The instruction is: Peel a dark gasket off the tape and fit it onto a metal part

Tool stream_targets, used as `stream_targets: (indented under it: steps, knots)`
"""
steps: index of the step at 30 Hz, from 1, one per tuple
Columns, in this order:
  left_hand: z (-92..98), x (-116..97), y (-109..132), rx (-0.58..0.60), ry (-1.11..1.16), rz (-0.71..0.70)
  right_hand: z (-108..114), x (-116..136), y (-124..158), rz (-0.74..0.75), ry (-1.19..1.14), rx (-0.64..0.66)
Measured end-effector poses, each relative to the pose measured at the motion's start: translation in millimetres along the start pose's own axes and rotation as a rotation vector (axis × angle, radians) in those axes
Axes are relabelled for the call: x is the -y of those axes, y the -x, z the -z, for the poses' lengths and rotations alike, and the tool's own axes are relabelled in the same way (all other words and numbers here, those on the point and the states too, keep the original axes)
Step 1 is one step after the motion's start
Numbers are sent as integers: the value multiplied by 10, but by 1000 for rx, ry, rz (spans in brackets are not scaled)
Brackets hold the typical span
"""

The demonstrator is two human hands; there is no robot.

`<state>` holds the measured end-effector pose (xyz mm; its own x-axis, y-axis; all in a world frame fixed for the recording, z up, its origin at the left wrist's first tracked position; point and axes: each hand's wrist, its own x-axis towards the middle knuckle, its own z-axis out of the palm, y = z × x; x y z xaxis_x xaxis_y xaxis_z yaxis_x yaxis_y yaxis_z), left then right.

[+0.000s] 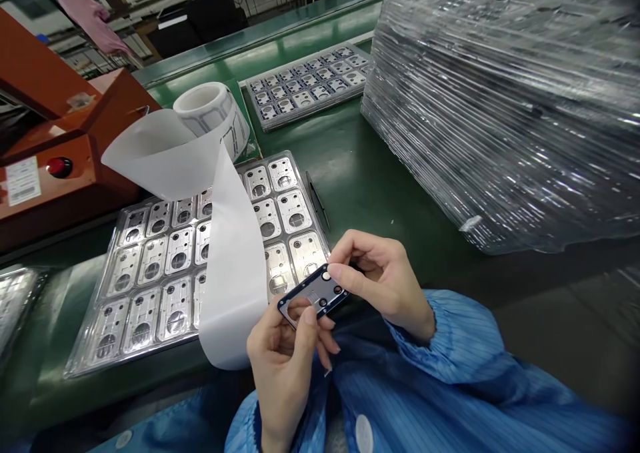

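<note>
A small dark-blue rectangular plate (315, 295) with round holes is held between both my hands, just above the near edge of the green table. My left hand (283, 360) grips its lower left end with thumb and fingers closed round it. My right hand (377, 276) pinches its upper right end, thumb on top. Right behind the plate lies a clear plastic tray (125, 346) filled with silvery metal plates in rows. A long white paper strip (233, 266) from a label roll (213, 110) drapes over that tray.
A tall stack of clear empty trays (500, 106) fills the right side. A second tray of dark-blue plates (310, 83) lies farther back. Black tweezers (317, 200) rest beside the near tray. An orange machine (60, 146) with a red button stands at the left.
</note>
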<state>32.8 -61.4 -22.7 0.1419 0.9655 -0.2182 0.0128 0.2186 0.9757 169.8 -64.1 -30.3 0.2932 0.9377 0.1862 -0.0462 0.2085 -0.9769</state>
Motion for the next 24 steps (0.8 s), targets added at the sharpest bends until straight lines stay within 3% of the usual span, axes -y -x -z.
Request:
stream_targets:
  steps: [6, 24]
  knots:
    - [7, -7, -7, 8, -68, -13, 6, 6, 4, 84, 76, 43]
    - [-62, -19, -8, -69, -4, -33, -12, -13, 7, 103, 108, 51]
